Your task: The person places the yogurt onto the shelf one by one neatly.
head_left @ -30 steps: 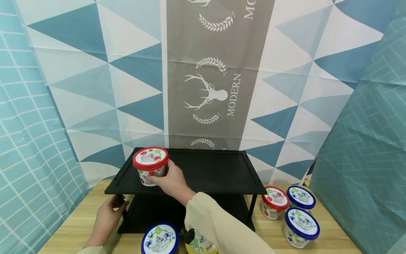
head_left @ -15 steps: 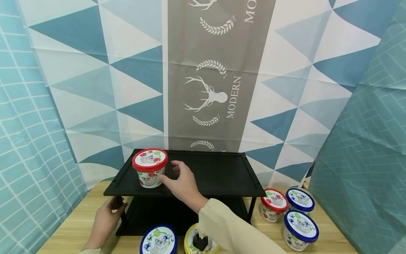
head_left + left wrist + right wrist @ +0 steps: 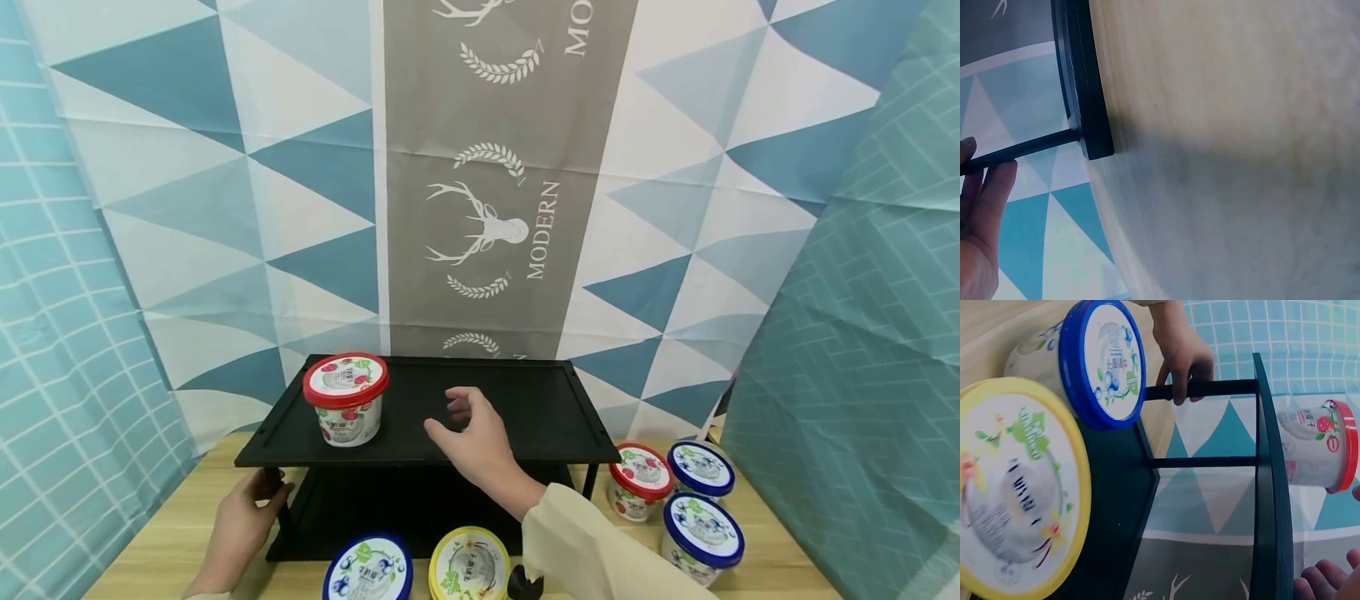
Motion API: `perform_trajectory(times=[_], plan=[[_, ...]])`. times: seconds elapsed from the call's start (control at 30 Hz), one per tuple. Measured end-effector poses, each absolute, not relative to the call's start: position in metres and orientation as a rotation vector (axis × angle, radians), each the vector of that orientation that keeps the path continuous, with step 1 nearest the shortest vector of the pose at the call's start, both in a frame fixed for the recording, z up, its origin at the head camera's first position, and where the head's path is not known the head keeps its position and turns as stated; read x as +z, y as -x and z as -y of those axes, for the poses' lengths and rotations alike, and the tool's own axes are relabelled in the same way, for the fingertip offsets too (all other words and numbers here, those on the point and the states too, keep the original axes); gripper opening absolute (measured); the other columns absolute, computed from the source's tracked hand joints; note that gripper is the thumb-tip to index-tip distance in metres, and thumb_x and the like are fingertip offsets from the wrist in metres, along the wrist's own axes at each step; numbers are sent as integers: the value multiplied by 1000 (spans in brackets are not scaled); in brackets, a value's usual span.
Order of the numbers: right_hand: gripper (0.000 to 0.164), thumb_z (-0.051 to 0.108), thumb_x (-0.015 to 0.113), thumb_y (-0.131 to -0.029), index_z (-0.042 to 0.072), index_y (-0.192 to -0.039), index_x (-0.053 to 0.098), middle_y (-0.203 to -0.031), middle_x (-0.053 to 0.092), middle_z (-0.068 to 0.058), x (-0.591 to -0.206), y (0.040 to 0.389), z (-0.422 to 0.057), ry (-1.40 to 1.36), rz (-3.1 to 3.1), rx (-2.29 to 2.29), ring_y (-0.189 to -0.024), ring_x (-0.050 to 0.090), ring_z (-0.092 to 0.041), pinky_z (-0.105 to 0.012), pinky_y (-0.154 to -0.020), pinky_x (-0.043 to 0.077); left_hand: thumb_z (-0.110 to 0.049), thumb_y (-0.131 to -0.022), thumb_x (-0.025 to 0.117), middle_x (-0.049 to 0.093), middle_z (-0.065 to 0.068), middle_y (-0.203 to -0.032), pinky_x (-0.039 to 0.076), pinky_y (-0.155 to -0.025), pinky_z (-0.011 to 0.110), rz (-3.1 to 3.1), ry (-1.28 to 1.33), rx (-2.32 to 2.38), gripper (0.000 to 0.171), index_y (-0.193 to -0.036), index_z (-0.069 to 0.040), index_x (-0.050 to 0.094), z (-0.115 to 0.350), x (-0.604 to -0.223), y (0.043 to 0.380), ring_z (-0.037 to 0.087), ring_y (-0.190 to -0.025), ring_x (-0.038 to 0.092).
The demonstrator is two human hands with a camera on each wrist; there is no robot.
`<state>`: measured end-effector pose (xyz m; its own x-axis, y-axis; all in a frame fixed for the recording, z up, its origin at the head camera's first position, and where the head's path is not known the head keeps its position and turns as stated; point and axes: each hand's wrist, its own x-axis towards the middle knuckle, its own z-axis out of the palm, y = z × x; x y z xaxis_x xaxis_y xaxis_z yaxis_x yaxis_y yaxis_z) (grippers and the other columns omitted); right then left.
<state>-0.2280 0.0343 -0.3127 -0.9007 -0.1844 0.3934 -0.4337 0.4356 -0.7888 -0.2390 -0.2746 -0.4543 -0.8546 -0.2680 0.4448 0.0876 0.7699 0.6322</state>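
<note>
"Trouble, do you see any coming at that black rack (image 3: 517,400)?"

"Maybe. The left hand (image 3: 242,517) pinches its front left post (image 3: 1041,145), so a careless tug could jolt the rack and slide the red-lidded tub (image 3: 347,408), upright on the top shelf, towards the left, near the front edge."

"And the right hand (image 3: 480,437)?"

"Holding nothing: thumb and fingers apart in a loose curve, not touching that tub. If the arm swings low, its sleeve (image 3: 600,546) might clip the yellow-lidded tub (image 3: 470,565) just beside it."

"Count them for me."

"Six tubs. Two red: that one, and a second red-lidded tub (image 3: 639,479) on the table (image 3: 161,546), right of the rack. Three blue: the front blue-lidded tub (image 3: 369,571), plus the blue-lidded pair (image 3: 702,529) over right. One yellow. One rack, two tiers."

"Crowded, over right."

"Yes, lifting one could nudge its neighbours."
</note>
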Motion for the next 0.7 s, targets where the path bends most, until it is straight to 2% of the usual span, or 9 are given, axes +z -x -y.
perform_trajectory(times=[0.3, 0.57, 0.7], plan=[[44, 36, 61, -81, 18, -118, 47, -112, 53, -7, -311, 220, -57, -514, 2426, 1449, -100, 51, -18, -33, -84, 46, -11, -80, 61, 61, 11, -81, 50, -58, 31, 2446, -145, -903, 17, -94, -2, 56, 274, -454, 240, 29, -78, 62], [49, 34, 62, -80, 17, -122, 42, -113, 52, -8, -309, 214, -69, -501, 2419, 1465, -101, 51, -18, -31, -82, 46, -10, -81, 61, 59, 10, -81, 52, -63, 38, 2441, -134, -901, 16, -94, -3, 55, 273, -452, 239, 29, -79, 61], [51, 34, 63, -80, 17, -123, 41, -113, 52, -9, -311, 213, -74, -499, 2411, 1486, -101, 51, -19, -30, -81, 46, -9, -80, 61, 59, 9, -79, 52, -62, 35, 2431, -133, -885, 15, -92, -4, 55, 273, -453, 239, 27, -77, 61]])
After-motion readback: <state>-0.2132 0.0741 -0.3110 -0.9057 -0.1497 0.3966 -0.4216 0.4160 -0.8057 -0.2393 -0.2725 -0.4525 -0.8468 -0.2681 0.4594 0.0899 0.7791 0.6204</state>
